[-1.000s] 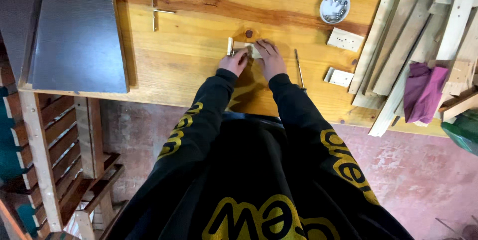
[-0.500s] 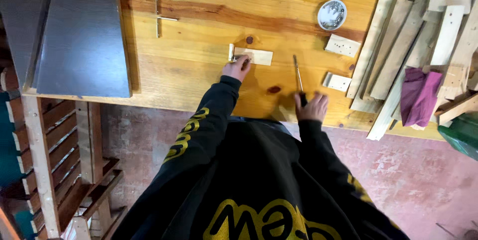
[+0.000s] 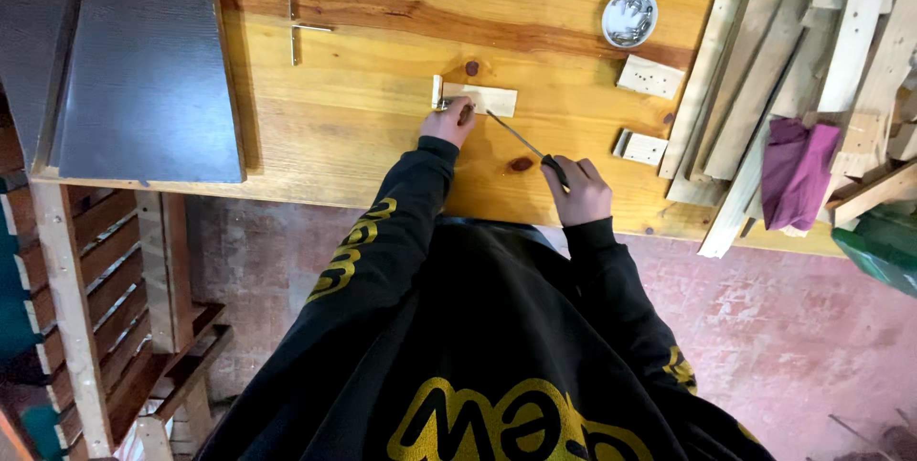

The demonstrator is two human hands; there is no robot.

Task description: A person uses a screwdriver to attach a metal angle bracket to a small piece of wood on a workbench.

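On the wooden workbench (image 3: 363, 136), a small pale wooden block (image 3: 482, 99) is pinned flat by the left hand (image 3: 449, 124), fingers pressed together on its near edge. A slender screwdriver (image 3: 521, 138) is gripped by its dark handle in the right hand (image 3: 578, 192), fingers curled around it, tip near the block. The block is judged light, stiff and apt to slide; it is best held by its edges.

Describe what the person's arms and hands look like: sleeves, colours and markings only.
Both arms are covered by long black sleeves of a loose sweatshirt, each printed with large yellow lettering down the forearm, clearest on the left sleeve; the right sleeve shows its yellow print lower, near the elbow. The cuffs end at the wrists. The left hand and right hand are bare: no gloves, and no rings or watch can be seen.
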